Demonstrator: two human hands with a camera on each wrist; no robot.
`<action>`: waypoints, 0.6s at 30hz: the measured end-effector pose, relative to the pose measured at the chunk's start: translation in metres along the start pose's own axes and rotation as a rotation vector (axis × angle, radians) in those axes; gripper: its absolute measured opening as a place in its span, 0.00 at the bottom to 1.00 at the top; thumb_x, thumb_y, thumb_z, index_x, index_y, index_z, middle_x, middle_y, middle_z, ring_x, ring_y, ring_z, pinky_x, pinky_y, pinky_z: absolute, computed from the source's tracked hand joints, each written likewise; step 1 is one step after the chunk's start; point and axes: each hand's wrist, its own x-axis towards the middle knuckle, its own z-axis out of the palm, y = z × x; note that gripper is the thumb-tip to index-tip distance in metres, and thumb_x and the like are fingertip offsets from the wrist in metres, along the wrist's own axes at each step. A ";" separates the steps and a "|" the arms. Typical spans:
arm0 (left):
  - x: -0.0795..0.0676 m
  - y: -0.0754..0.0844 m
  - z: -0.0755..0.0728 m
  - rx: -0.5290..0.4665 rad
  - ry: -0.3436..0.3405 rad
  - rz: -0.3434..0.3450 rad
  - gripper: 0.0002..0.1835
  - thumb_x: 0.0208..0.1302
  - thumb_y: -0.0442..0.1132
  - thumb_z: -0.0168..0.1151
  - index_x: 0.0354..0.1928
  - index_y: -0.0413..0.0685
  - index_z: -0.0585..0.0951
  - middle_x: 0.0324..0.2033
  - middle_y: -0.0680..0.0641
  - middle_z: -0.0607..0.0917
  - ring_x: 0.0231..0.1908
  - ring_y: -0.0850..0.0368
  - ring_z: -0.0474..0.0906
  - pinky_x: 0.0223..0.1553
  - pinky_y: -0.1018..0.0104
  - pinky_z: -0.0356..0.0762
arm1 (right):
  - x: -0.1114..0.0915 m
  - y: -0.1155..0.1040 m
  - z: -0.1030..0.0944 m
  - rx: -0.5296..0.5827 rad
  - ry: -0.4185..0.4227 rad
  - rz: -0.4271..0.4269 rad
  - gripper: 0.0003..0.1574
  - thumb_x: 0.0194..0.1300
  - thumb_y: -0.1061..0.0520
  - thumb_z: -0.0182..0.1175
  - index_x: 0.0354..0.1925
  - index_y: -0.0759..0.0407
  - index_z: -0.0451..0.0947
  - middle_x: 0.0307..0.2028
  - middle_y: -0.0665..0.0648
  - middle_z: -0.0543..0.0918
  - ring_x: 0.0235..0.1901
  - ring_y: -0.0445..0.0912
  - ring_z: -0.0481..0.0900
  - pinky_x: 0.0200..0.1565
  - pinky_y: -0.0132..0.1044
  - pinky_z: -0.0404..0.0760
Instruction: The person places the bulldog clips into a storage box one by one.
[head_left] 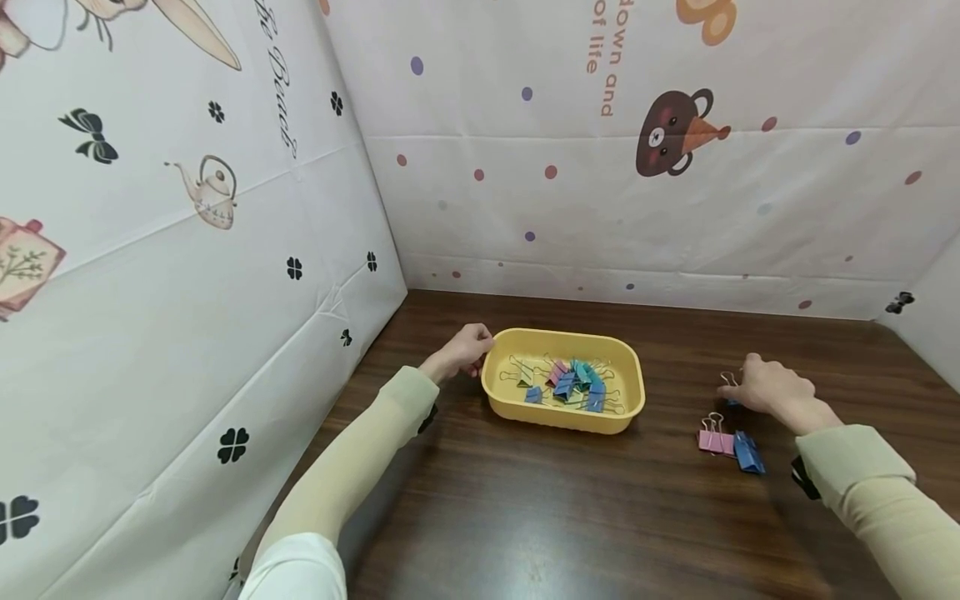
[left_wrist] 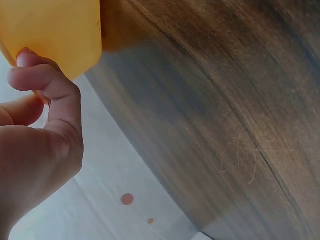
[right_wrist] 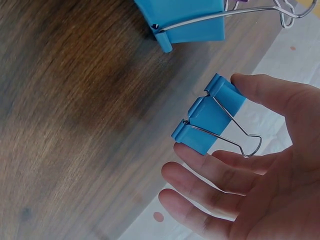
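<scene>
My left hand (head_left: 467, 348) pinches the left rim of a yellow plastic basket (head_left: 566, 419); the left wrist view shows its thumb and curled fingers (left_wrist: 65, 95) at the basket's edge. Inside the basket lie several binder clips (head_left: 596, 397) in blue, teal, pink and pale green. To the right, my right hand (head_left: 776, 387) holds a blue binder clip (right_wrist: 215, 117) between thumb and index finger, the other fingers spread loosely. Just in front of that hand, a pink binder clip (head_left: 716, 442) and another blue binder clip (head_left: 748, 452) lie side by side on the table.
The dark wooden table (head_left: 570, 517) meets a patterned white cloth wall (head_left: 480, 217) at the back. A second cloth wall (head_left: 210, 333) runs along the left, close to the left arm. Table surface separates the basket from the loose clips.
</scene>
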 end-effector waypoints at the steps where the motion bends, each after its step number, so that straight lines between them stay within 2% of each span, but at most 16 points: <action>1: 0.000 0.000 0.000 0.014 0.007 0.009 0.10 0.75 0.39 0.46 0.45 0.39 0.71 0.25 0.45 0.75 0.15 0.59 0.70 0.14 0.71 0.71 | 0.000 0.000 0.000 0.001 0.001 -0.001 0.48 0.61 0.37 0.61 0.52 0.79 0.61 0.43 0.80 0.75 0.36 0.70 0.77 0.26 0.51 0.73; 10: 0.002 -0.003 0.004 0.132 0.054 0.116 0.10 0.75 0.38 0.44 0.44 0.37 0.72 0.18 0.48 0.73 0.11 0.60 0.66 0.11 0.72 0.69 | 0.002 -0.002 -0.002 0.008 0.034 -0.005 0.48 0.59 0.35 0.61 0.51 0.78 0.61 0.44 0.81 0.74 0.38 0.72 0.76 0.28 0.54 0.74; 15: 0.002 -0.005 0.004 0.135 0.052 0.137 0.10 0.75 0.37 0.43 0.44 0.37 0.71 0.17 0.48 0.73 0.10 0.60 0.66 0.11 0.71 0.68 | 0.003 -0.004 -0.003 0.003 0.048 -0.012 0.50 0.59 0.35 0.61 0.53 0.79 0.60 0.45 0.82 0.74 0.38 0.71 0.76 0.28 0.56 0.74; 18: 0.001 -0.006 0.003 0.087 0.028 0.125 0.10 0.76 0.37 0.44 0.45 0.37 0.71 0.19 0.47 0.73 0.12 0.59 0.67 0.12 0.70 0.69 | 0.002 -0.004 -0.004 0.000 0.050 -0.016 0.50 0.59 0.35 0.61 0.53 0.79 0.59 0.44 0.82 0.74 0.38 0.72 0.76 0.28 0.57 0.74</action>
